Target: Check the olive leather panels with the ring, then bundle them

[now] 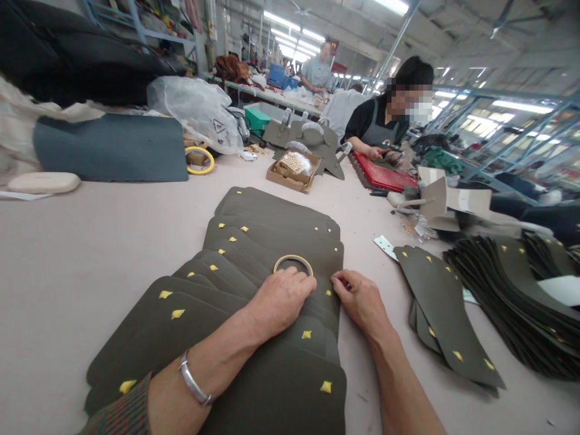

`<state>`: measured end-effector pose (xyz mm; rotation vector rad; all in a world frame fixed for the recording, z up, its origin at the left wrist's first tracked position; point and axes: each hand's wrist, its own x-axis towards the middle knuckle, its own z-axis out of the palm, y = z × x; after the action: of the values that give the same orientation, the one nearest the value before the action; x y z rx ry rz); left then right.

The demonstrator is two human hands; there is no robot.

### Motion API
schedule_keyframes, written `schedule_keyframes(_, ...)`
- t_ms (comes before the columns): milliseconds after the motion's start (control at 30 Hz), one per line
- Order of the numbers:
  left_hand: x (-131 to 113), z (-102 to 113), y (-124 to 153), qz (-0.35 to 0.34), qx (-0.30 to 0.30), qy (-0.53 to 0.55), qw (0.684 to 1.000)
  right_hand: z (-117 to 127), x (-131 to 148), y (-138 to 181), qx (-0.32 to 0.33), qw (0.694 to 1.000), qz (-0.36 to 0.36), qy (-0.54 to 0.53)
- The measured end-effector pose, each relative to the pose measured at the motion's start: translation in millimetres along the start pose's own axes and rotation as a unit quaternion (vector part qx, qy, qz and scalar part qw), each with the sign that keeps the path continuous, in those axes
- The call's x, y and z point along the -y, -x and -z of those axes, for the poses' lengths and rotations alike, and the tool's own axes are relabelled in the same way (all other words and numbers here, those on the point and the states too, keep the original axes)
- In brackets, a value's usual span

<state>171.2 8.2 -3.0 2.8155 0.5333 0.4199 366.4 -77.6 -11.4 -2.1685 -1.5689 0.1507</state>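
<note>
Several dark olive leather panels (254, 254) with small yellow diamond tabs lie overlapped in a row on the table, running away from me. My left hand (278, 299) rests knuckles-up on the row, fingers curled down against a panel just below a yellow tape ring (293, 263). My right hand (357, 296) sits at the row's right edge, fingertips pinched together on the edge of a panel. A silver bangle circles my left wrist.
More olive panels (446, 314) lie to the right, beside a large fanned stack (512, 296). A cardboard box of gold hardware (294, 169) stands further back. A masked person works over a red piece (383, 175) at far right. Dark padding and plastic bags sit at left.
</note>
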Motion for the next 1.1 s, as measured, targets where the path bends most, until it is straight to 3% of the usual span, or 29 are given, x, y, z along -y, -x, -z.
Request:
schedule_keyframes(333, 1.3, -1.7, 2.0, -0.044, -0.089, 0.131, 0.986, 15.5, -2.6, 8.0, 0.108, 0.991, -0.021, -0.076)
schedule_keyframes(467, 1.3, -0.2, 2.7, -0.038, -0.105, 0.148, 0.983, 13.0, 2.2, 12.9, 0.019, 0.986, -0.001, -0.167)
schedule_keyframes(633, 0.4, 2.0, 2.4, -0.021, -0.087, 0.123, 0.988, 9.2, 22.6, 18.6, -0.037, 0.964, 0.12, -0.235)
schedule_keyframes(800, -1.4, 1.0, 1.7, -0.013, -0.079, 0.113, 0.99, 7.9, 36.8, 18.7, -0.051, 0.957, 0.188, -0.212)
schedule_keyframes(1100, -4.0, 3.5, 0.5, 0.033, -0.042, 0.089, 0.995, -3.5, 40.4, 23.4, -0.121, 0.972, 0.17, -0.111)
